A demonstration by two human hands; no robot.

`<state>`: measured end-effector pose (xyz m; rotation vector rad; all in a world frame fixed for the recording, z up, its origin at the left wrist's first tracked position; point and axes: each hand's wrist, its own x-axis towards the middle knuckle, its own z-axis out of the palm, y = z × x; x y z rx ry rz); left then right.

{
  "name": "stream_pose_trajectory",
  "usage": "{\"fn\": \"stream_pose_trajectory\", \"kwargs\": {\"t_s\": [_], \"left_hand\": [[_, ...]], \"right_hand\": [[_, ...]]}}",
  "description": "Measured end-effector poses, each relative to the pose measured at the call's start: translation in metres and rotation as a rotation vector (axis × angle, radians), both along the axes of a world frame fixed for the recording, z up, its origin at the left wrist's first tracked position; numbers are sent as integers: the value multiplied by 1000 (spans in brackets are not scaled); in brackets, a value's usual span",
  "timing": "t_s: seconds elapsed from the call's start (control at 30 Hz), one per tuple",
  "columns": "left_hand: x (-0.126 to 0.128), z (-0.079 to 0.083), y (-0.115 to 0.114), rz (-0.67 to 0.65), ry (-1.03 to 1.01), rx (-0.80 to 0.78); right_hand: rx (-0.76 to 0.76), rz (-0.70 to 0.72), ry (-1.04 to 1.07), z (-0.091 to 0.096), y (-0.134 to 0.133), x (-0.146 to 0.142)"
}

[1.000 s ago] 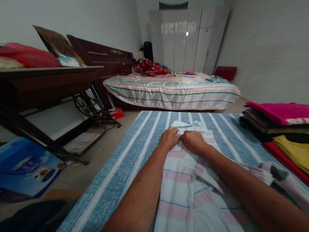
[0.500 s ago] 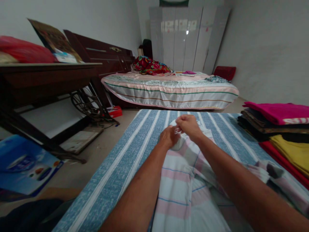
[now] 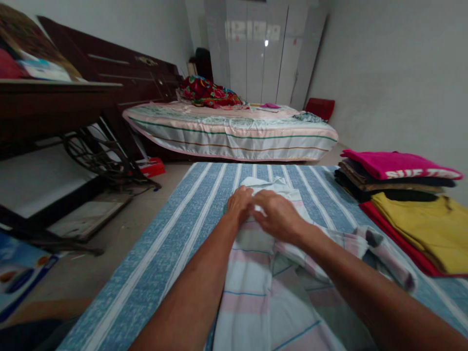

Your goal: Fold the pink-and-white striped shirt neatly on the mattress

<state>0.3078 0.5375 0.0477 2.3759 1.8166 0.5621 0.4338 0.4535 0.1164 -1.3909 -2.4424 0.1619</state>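
Note:
A pale shirt (image 3: 246, 297) with pink bands and thin blue lines lies spread on the striped blue cloth, its far end bunched and a sleeve stretched out to the right. My left hand (image 3: 240, 202) is closed on the fabric near that far end. Close beside it, my right hand (image 3: 276, 212) has curled fingers with thumb and fingertips at the same spot, pinching the shirt. The exact bit between the fingertips is hidden.
The striped blue cloth (image 3: 171, 234) covers the surface before me. At right sit a folded stack topped with a pink garment (image 3: 398, 165) and folded yellow clothes (image 3: 424, 229) over red. Beyond stand a bed (image 3: 234, 136), a sewing-machine table (image 3: 54, 92) and a wardrobe (image 3: 252, 53).
The view has turned to the right, bringing the folded stacks further in. My right hand has come lower, its palm side turned more open, while the left stays on the shirt.

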Motion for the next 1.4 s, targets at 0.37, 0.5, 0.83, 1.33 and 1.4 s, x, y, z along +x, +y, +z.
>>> {"fn": "stream_pose_trajectory", "kwargs": {"t_s": [0.37, 0.5, 0.83, 1.33, 1.4], "left_hand": [[1, -4, 1, 9, 225, 95], [0, -4, 0, 23, 218, 84], [7, 4, -2, 26, 267, 43], [28, -4, -63, -15, 237, -176], [27, -9, -60, -16, 244, -205]], "right_hand": [[-189, -572, -263, -48, -3, 104], [-146, -627, -131, -42, -7, 108], [-232, -653, -146, -61, -11, 117], [-36, -497, -66, -41, -45, 125], [31, -460, -72, -38, -57, 135]]}}
